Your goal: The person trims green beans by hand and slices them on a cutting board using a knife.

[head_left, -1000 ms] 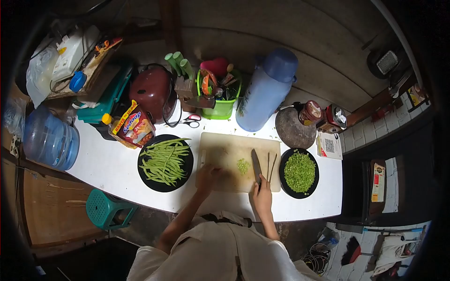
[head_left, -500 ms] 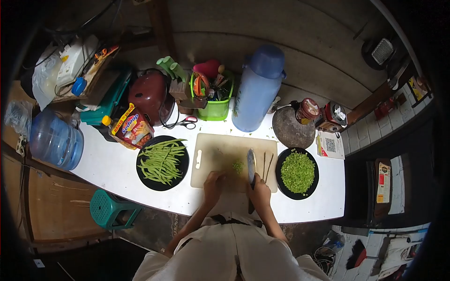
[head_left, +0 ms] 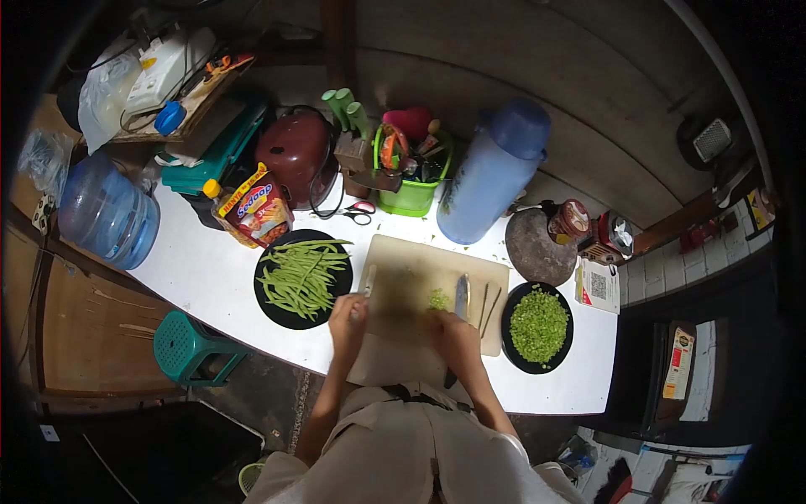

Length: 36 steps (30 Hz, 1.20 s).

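My left hand (head_left: 347,323) is at the left edge of the cutting board (head_left: 403,256), fingers curled inward; I cannot tell whether they pinch anything. Just beyond it is a black plate (head_left: 275,314) heaped with whole green beans (head_left: 306,270). My right hand (head_left: 459,340) is over the lower right part of the board, covering the middle of the knife (head_left: 463,294). The blade points away from me past my knuckles and the dark butt shows below my palm, but I cannot tell if my fingers are closed on it. A small heap of chopped beans (head_left: 438,298) lies on the board, just left of the blade. To the blade's right are two thin dark sticks (head_left: 490,308). Beside the board's right edge, a second black plate (head_left: 506,333) carries a full mound of finely cut beans (head_left: 539,326). All this sits on the white worktop (head_left: 546,389). Farther back are scissors (head_left: 356,212), a green basket (head_left: 405,200) of utensils, a tall blue flask (head_left: 485,189) and a stone mortar (head_left: 537,249).
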### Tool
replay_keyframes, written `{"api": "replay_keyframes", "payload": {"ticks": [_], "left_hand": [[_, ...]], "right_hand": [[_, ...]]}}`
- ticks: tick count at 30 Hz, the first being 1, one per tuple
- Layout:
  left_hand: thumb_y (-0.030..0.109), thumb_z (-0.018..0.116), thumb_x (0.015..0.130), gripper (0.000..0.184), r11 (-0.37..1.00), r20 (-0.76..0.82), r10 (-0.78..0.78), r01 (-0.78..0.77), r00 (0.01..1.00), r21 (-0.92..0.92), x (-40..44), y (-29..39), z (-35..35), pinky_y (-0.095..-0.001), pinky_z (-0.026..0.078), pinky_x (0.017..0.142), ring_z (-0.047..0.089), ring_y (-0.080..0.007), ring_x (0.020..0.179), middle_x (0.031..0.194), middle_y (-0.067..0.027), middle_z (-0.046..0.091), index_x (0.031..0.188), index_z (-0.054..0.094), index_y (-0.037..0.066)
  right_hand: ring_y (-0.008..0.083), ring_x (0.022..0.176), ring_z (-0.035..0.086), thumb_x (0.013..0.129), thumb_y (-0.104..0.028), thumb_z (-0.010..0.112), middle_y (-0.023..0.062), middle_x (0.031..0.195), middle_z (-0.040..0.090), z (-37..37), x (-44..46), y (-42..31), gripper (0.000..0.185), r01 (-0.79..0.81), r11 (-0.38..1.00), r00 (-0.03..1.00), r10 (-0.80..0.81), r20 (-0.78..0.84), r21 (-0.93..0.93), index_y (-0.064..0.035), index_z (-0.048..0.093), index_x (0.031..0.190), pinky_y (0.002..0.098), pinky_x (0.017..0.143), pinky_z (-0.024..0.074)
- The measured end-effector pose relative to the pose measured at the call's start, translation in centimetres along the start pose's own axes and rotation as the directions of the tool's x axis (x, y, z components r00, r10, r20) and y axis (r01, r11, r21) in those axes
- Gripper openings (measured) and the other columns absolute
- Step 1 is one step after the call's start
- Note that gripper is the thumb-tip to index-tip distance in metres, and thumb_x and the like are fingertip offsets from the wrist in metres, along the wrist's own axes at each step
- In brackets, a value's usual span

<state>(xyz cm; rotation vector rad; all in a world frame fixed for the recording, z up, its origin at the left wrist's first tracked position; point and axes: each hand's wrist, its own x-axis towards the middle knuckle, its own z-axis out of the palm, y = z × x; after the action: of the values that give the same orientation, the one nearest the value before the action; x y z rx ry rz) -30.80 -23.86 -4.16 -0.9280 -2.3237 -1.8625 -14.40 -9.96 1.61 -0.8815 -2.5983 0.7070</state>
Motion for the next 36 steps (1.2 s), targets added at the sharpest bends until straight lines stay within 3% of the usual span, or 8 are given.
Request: {"api": "replay_keyframes", "payload": {"ticks": [2, 8, 11, 15, 18, 21, 28, 36], "left_hand": [[-0.004, 0.06, 0.082, 0.025, 0.991, -0.013, -0.022, 0.023, 1.0, 0.131, 1.1, -1.1, -2.7, -0.0251, 0.047, 0.069, 0.058, -0.0146, 0.077, 0.092, -0.0087, 0.06, 0.106, 0.065, 0.004], [-0.007, 0.058, 0.077, 0.029, 0.887, 0.093, 0.09, -0.122, 0.992, 0.445, 6.3, -6.0, -12.1, -0.038, 0.042, 0.088, 0.051, -0.0326, 0.1, 0.101, -0.0146, 0.055, 0.104, 0.061, 0.002], [-0.007, 0.06, 0.072, 0.032, 0.891, 0.276, 0.076, -0.189, 0.958, 0.413, 9.1, -8.5, -16.3, -0.04, 0.04, 0.09, 0.048, -0.033, 0.102, 0.104, -0.0144, 0.053, 0.102, 0.06, 0.002], [-0.002, 0.065, 0.069, 0.029, 0.937, 0.518, 0.091, -0.249, 0.85, 0.243, 11.2, -12.0, -19.0, -0.0396, 0.041, 0.091, 0.048, -0.0326, 0.103, 0.105, -0.0133, 0.053, 0.097, 0.063, 0.004], [0.005, 0.066, 0.073, 0.022, 0.938, 0.552, 0.174, -0.308, 0.816, 0.16, 11.8, -14.4, -18.5, -0.0398, 0.042, 0.089, 0.05, -0.0304, 0.099, 0.099, -0.0101, 0.056, 0.095, 0.064, 0.005], [0.011, 0.067, 0.075, 0.021, 0.93, 0.634, 0.205, -0.35, 0.745, 0.111, 12.8, -15.8, -18.8, -0.0387, 0.041, 0.088, 0.05, -0.028, 0.098, 0.097, -0.0081, 0.057, 0.096, 0.065, 0.007], [0.016, 0.065, 0.078, 0.021, 0.858, 0.708, 0.29, -0.503, 0.644, 0.105, 15.9, -14.2, -18.5, -0.0377, 0.04, 0.086, 0.051, -0.025, 0.095, 0.091, -0.0068, 0.057, 0.098, 0.064, 0.008], [0.022, 0.068, 0.08, 0.023, 0.876, 0.676, 0.351, -0.482, 0.648, 0.007, 16.0, -14.1, -18.6, -0.0337, 0.038, 0.076, 0.055, -0.0211, 0.085, 0.087, -0.0037, 0.06, 0.099, 0.063, 0.009]], "right_hand": [[0.0341, 0.07, 0.062, 0.082, -0.013, 0.057, 0.0163, 0.081, 0.062, 1.2, 0.8, -2.0, 0.016, 0.069, 0.997, 0.997, -0.071, 0.033, 0.044, -0.0084, 0.062, 0.096, 0.0437, 0.062, 0.0499], [0.0357, 0.072, 0.061, 0.082, -0.008, 0.056, 0.0162, 0.088, 0.061, 6.8, 5.0, -9.1, 0.018, 0.06, 0.973, 0.987, -0.092, 0.133, 0.224, -0.0057, 0.064, 0.097, 0.0422, 0.066, 0.0489], [0.0351, 0.079, 0.061, 0.08, -0.006, 0.057, 0.0157, 0.088, 0.061, 10.9, 6.5, -12.1, 0.02, 0.148, 0.932, 0.976, -0.191, 0.102, 0.332, -0.0054, 0.064, 0.099, 0.0422, 0.071, 0.0488], [0.0359, 0.086, 0.059, 0.075, -0.006, 0.062, 0.0183, 0.09, 0.059, 15.5, 6.1, -15.8, 0.026, 0.128, 0.964, 0.963, -0.177, 0.202, 0.234, -0.0016, 0.06, 0.101, 0.0432, 0.073, 0.0498], [0.0352, 0.091, 0.057, 0.072, -0.006, 0.067, 0.0179, 0.094, 0.056, 16.8, 5.9, -18.8, 0.032, 0.01, 1.0, 0.993, -0.011, 0.122, 0.005, 0.0007, 0.057, 0.101, 0.0421, 0.072, 0.0504], [0.0331, 0.089, 0.055, 0.07, -0.009, 0.072, 0.0145, 0.091, 0.055, 16.7, 6.2, -20.0, 0.033, -0.044, 0.998, 0.999, 0.045, 0.021, -0.04, -0.0013, 0.058, 0.098, 0.0411, 0.071, 0.0499], [0.029, 0.094, 0.052, 0.071, -0.014, 0.073, 0.0116, 0.098, 0.055, 17.1, 5.9, -20.6, 0.037, -0.052, 0.972, 0.999, 0.048, -0.023, -0.228, -0.0047, 0.061, 0.104, 0.038, 0.079, 0.0446], [0.0295, 0.094, 0.051, 0.068, -0.008, 0.071, 0.0113, 0.096, 0.056, 17.9, 6.0, -19.7, 0.04, -0.061, 0.978, 0.997, 0.068, 0.03, -0.198, -0.0062, 0.058, 0.106, 0.0392, 0.08, 0.0412]]}}
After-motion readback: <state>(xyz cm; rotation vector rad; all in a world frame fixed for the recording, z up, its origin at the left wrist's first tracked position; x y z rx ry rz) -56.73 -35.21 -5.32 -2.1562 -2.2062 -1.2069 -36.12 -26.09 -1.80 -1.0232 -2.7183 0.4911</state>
